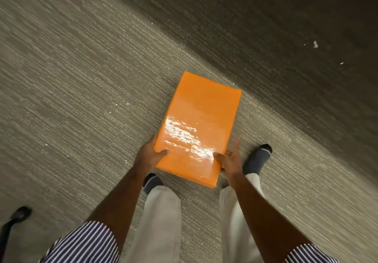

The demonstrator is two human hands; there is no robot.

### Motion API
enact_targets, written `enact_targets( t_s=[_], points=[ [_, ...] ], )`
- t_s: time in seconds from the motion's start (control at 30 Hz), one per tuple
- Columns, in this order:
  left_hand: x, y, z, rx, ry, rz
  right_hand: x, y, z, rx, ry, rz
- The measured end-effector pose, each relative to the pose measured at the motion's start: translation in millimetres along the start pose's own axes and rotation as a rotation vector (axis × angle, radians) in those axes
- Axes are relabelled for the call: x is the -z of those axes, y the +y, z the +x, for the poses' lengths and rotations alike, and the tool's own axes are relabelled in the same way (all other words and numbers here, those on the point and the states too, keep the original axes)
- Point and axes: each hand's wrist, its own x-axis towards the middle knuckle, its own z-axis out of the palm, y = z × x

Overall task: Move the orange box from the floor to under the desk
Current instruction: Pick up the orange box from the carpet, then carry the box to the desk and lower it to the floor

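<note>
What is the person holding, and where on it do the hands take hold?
The orange box, by its two long sides near the end closest to the person: left hand, right hand.

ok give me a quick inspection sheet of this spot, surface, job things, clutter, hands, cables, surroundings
surface: grey-green carpet, darker shaded band towards the upper right.
job's things: orange box, glossy wrap with glare, held at its near end; whether it rests on the carpet cannot be told.
clutter: small white specks scattered on the carpet.
grippers: left hand grips the box's left edge, thumb on top; right hand on its right edge, fingers extended.
cables: nothing seen.
surroundings: black chair base at lower left; no desk in view.
</note>
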Motion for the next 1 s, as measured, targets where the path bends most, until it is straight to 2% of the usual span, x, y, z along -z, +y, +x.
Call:
enact_targets(
  t_s=[0.1,0.23,0.4,0.6,0.83,1.0],
  points=[
    [4.6,22.7,-21.3,-0.013,0.138,-0.157,9.3,-16.8,-13.9,0.008,0.004,0.021],
    [13.3,59.6,-42.0,-0.041,0.234,-0.269,23.6,-43.6,-26.1,0.09,-0.096,-0.003],
    [27.2,105.9,-56.9,-0.063,0.231,-0.261,49.0,-81.6,-27.1,0.123,-0.165,-0.103],
    [32.0,165.4,-66.1,-0.086,0.239,-0.211,90.0,-121.0,-28.5,0.146,-0.171,-0.103],
    [28.5,269.7,-70.5,-0.107,0.279,-0.118,147.6,-166.8,-27.7,0.112,-0.108,-0.013],
    [37.0,345.9,-79.8,-0.16,0.323,-0.117,189.2,-228.8,-33.5,0.13,-0.102,0.059]
  ],
)
